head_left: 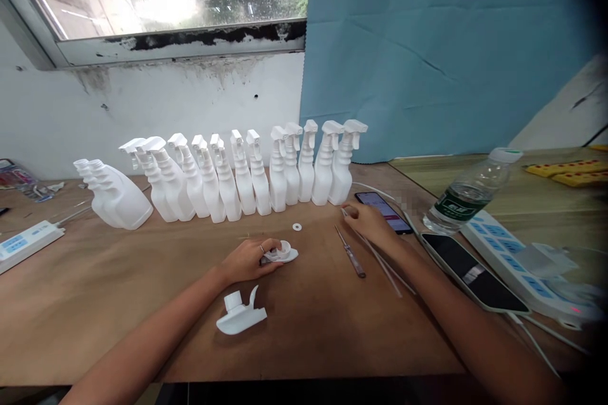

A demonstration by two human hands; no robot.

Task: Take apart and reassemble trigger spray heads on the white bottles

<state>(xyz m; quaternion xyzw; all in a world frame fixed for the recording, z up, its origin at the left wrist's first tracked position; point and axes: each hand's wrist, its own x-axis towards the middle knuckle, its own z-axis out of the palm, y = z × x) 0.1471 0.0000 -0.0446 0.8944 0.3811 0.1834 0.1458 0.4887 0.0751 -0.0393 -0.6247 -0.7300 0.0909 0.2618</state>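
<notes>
My left hand (251, 259) is closed round a white spray head (287, 253) lying on the brown table (190, 278). Pinched in my right hand (368, 223) is the end of a thin translucent tube (387, 271), near the phone. A second white spray head (241, 312) with a curved trigger rests nearer the table's front edge. Between my hands lie a small white ring (297, 226) and a screwdriver (351, 253). Several white spray bottles (285, 177) with heads on stand in a row at the back.
Two headless white bottles (116, 199) lean at the left, beyond a power strip (29, 242). To the right are a phone (384, 211), another phone (470, 271), a water bottle (463, 199) and a second power strip (513, 259).
</notes>
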